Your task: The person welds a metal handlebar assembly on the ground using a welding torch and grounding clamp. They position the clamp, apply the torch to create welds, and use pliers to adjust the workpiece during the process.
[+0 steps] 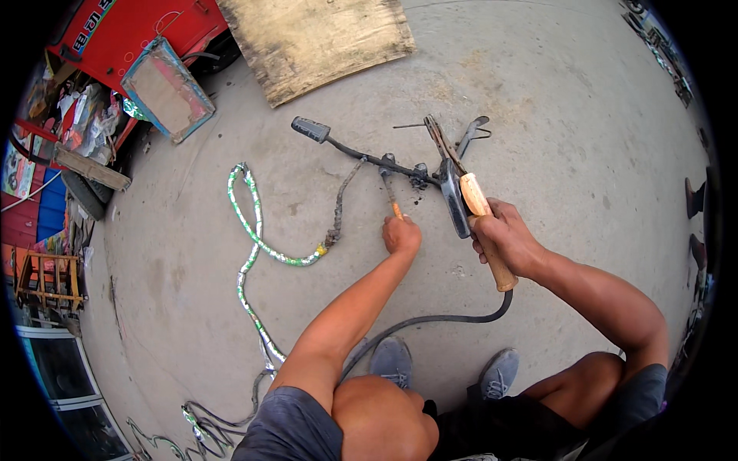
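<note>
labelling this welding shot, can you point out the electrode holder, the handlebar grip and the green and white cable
electrode holder [486,234]: head view, on its wooden handle above the right hand.
handlebar grip [310,129]: head view, middle of the grey rubber grip.
green and white cable [247,223]: head view, on the loop lying on the concrete.

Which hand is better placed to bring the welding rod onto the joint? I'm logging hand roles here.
Right hand, probably: it grips the wooden-handled electrode holder, whose jaws point at the dark metal handlebar frame. The left hand is occupied with a thin orange-handled tool on that frame.
</note>
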A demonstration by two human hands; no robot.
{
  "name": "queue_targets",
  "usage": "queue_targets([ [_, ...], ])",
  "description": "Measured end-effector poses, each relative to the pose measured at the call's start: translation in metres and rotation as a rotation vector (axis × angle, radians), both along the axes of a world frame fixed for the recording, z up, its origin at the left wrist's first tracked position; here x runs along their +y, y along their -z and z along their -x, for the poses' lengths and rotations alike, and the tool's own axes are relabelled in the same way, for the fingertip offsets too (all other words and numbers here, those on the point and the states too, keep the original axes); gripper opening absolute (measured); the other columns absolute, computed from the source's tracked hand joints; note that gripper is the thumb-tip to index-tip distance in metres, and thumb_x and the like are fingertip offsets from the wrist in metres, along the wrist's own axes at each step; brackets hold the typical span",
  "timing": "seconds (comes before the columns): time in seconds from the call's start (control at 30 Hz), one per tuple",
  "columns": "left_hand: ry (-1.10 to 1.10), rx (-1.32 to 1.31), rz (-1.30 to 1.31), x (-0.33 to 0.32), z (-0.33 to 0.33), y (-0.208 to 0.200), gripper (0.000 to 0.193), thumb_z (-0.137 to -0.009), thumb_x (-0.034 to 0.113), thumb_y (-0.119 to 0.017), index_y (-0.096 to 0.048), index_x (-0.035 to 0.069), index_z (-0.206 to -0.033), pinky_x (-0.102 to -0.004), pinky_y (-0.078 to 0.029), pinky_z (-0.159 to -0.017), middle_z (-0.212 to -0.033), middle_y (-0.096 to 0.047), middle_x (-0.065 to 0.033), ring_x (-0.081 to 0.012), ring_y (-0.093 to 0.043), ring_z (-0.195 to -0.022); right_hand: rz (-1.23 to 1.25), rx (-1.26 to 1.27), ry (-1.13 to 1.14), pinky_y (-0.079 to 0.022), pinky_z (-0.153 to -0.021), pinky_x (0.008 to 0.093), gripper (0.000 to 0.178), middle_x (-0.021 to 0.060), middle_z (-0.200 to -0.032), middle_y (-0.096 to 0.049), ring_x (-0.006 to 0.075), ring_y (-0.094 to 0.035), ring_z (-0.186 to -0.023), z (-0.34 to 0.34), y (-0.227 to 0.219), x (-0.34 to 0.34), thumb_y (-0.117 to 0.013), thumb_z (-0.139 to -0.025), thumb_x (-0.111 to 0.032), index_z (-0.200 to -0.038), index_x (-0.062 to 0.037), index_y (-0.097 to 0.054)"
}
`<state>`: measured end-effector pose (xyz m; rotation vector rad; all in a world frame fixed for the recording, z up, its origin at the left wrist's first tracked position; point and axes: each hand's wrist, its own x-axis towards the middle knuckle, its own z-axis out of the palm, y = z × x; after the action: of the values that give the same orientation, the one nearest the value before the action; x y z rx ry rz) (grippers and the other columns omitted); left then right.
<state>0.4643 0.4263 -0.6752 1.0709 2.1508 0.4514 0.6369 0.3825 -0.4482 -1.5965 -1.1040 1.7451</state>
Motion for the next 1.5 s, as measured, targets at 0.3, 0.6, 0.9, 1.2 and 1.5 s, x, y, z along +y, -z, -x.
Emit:
queue_targets([
  [0.3,0.014,0.0,-0.018,0.0,0.002,0.004,0.038,-0.092,0.025,-0.059,-0.053,-0.008,-0.11,-0.0471,-0.048,-0.091,-0.11,-0.061,-0.0276,-0.0411,-0.06,-0.105,0.003,-0.4,-0.23,-0.052,-0.057,0.032,0.076,0.0127,-0.082,-0.06,0.0175,-0.062,-0.068,0.017,0.015,0.027,-0.07,-0.078,-0.063,-0.101,0.0076,-0.055],
  [0.6,0.009,-0.038,-0.037,-0.001,0.002,0.004,0.037,-0.091,0.024,-0.059,-0.053,-0.008,-0.108,-0.0475,-0.048,-0.09,-0.108,-0.061,-0.0279,-0.0417,-0.059,-0.104,-0.048,-0.514,-0.308,-0.052,-0.076,0.0394,0.082,0.0238,-0.094,-0.066,0.0292,-0.066,-0.088,0.023,0.062,0.036,-0.068,-0.079,-0.065,-0.104,0.0123,-0.059],
  [0.9,0.111,0.005,-0.088,-0.005,0.007,0.009,0.037,-0.09,0.025,-0.061,-0.053,-0.008,-0.106,-0.0481,-0.048,-0.087,-0.105,-0.062,-0.027,-0.042,-0.061,-0.1,-0.093,-0.592,-0.351,-0.052,-0.08,0.0403,0.082,0.0248,-0.097,-0.066,0.0319,-0.066,-0.092,0.036,0.071,0.041,-0.067,-0.079,-0.066,-0.105,0.0118,-0.06],
  [1.2,0.185,0.027,-0.113,-0.008,0.01,0.005,0.04,-0.083,0.022,-0.07,-0.053,-0.008,-0.101,-0.048,-0.049,-0.084,-0.102,-0.063,-0.0273,-0.0428,-0.062,-0.099,-0.179,-0.683,-0.358,-0.053,-0.074,0.0427,0.074,0.0262,-0.088,-0.067,0.0364,-0.068,-0.085,0.046,0.085,0.046,-0.067,-0.079,-0.063,-0.091,0.0102,-0.066],
  [1.5,0.147,0.025,-0.108,-0.005,0.009,0.013,0.038,-0.086,0.024,-0.066,-0.053,-0.008,-0.102,-0.0488,-0.048,-0.086,-0.103,-0.062,-0.0278,-0.0433,-0.061,-0.099,-0.206,-0.693,-0.355,-0.052,-0.076,0.0437,0.073,0.0266,-0.091,-0.067,0.0383,-0.067,-0.089,0.046,0.088,0.049,-0.064,-0.082,-0.062,-0.094,0.0104,-0.065],
])
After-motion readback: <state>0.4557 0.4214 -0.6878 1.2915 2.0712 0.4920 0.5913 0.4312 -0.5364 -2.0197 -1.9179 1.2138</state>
